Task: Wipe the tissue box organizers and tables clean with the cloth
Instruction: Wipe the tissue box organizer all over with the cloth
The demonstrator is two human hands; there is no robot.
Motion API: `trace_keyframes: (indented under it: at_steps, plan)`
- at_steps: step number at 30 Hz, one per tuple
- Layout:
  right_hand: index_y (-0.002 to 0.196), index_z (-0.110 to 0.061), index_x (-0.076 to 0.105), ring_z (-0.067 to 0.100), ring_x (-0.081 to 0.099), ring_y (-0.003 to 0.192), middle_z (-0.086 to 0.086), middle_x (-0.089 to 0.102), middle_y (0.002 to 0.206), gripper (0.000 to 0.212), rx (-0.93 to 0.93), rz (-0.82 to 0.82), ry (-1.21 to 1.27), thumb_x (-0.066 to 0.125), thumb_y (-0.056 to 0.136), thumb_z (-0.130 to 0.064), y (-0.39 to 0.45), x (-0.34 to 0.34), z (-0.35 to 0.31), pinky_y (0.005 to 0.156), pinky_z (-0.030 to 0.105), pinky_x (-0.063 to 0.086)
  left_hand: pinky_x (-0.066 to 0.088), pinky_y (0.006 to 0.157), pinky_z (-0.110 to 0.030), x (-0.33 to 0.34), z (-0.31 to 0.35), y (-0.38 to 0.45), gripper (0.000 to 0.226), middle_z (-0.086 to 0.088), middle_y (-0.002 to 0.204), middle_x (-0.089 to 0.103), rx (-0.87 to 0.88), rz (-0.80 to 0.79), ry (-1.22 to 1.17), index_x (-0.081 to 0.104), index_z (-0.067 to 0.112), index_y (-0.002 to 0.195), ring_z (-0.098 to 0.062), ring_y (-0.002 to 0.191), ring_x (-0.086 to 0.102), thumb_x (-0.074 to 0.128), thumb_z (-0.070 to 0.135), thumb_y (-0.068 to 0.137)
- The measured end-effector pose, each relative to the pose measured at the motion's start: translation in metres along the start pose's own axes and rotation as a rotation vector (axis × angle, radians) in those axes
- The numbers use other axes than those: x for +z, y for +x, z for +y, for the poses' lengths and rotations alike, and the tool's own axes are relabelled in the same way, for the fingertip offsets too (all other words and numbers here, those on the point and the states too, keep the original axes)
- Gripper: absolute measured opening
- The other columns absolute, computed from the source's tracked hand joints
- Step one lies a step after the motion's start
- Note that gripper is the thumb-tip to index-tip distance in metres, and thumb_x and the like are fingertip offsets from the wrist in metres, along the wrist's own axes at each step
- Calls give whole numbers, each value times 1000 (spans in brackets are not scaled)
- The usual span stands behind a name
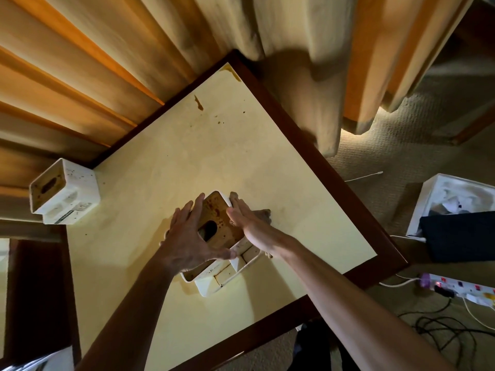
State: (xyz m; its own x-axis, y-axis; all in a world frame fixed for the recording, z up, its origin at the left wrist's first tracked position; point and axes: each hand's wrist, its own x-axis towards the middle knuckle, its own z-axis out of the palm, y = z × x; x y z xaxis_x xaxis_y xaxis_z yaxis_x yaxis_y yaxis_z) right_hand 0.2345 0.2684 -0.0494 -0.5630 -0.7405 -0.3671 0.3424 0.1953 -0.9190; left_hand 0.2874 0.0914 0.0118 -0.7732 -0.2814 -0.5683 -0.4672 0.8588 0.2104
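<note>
A white tissue box organizer point(217, 210) with a stained brown lid stands in the middle of the cream table point(241, 151). My left hand point(187, 243) grips it from the left, fingers over the far edge and thumb at the near rim. My right hand point(249, 223) holds a brownish cloth point(265, 213) against the organizer's right side, with the thumb on the lid; most of the cloth is hidden under the hand. A second white organizer point(67, 194), speckled with brown spots, stands at the table's far left corner. Brown stains point(198, 103) mark the tabletop near the far corner.
Curtains point(308, 62) hang along the far and right sides of the table. On the carpet to the right are a white bin point(428, 199) with crumpled paper, a dark flat object point(460, 236), a power strip point(460, 287) and loose cables point(450, 333).
</note>
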Motion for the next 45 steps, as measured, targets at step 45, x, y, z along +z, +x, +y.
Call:
trace_keyframes:
  at_steps: [45]
  plan:
    - [154,-27,25,0,22,141,-8,25,159,50,-219,-14,141,37,106,-21,8,2,-10,113,21,0,30,115,-59,0,1,0,160,6,163,13,0,4,-22,-8,48,152,-26,151,11,77,89,22]
